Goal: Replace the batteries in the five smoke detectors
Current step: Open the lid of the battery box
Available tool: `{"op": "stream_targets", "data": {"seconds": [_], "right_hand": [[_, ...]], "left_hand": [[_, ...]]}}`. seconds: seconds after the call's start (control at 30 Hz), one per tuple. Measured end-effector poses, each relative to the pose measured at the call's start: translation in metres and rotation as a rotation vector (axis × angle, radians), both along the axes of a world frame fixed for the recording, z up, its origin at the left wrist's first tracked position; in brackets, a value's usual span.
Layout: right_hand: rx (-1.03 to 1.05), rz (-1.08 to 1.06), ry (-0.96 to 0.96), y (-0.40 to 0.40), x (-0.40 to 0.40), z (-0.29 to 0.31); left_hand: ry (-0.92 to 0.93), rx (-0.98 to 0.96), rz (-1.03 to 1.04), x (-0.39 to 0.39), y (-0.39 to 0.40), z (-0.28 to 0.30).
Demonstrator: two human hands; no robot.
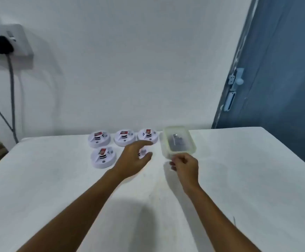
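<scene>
while the right hand [185, 163] grips one tub [179, 141], the left hand [135, 156] spreads over five detectors [103, 157].

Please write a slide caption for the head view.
Left hand reaches over smoke detectors; right hand grips plastic container.

Five round white smoke detectors [99, 141] lie open-side up, just beyond the left grip [133, 159], one partly hidden beneath it.

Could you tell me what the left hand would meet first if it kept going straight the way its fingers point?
Most likely the back-right smoke detector: the left hand hovers over the front-right detector, fingers aimed up and right toward it. Height above the table is unclear, so it may pass over.
</scene>
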State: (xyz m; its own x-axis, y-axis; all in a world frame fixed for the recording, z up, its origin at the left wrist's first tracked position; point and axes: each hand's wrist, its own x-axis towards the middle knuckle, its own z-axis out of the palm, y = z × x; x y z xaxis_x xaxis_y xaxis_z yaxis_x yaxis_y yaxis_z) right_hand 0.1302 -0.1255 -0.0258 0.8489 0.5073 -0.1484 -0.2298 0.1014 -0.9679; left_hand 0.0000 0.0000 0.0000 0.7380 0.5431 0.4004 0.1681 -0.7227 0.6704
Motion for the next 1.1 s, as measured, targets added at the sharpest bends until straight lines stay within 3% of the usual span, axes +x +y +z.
{"op": "stream_targets", "data": {"seconds": [0.17, 0.3, 0.43, 0.73, 1.0, 1.1], "right_hand": [[0.079, -0.084, 0.634, -0.008, 0.032, -0.012], [0.159, -0.041, 0.847, -0.006, 0.048, -0.007], [0.188, -0.009, 0.877, 0.002, 0.056, -0.007], [0.115, -0.089, 0.837, 0.016, 0.056, -0.012], [0.1, -0.127, 0.686, 0.019, 0.051, -0.013], [-0.004, -0.178, 0.596, 0.013, 0.055, -0.01]], "left_hand": [[0.066, 0.019, 0.015, 0.091, -0.006, 0.01], [0.314, 0.057, 0.001, 0.136, -0.001, -0.004], [0.47, 0.061, -0.043, 0.144, -0.005, -0.012], [0.458, 0.074, -0.05, 0.143, -0.001, -0.019], [0.431, 0.029, -0.023, 0.144, 0.007, -0.034], [0.408, 0.039, -0.031, 0.143, 0.006, -0.035]]}}
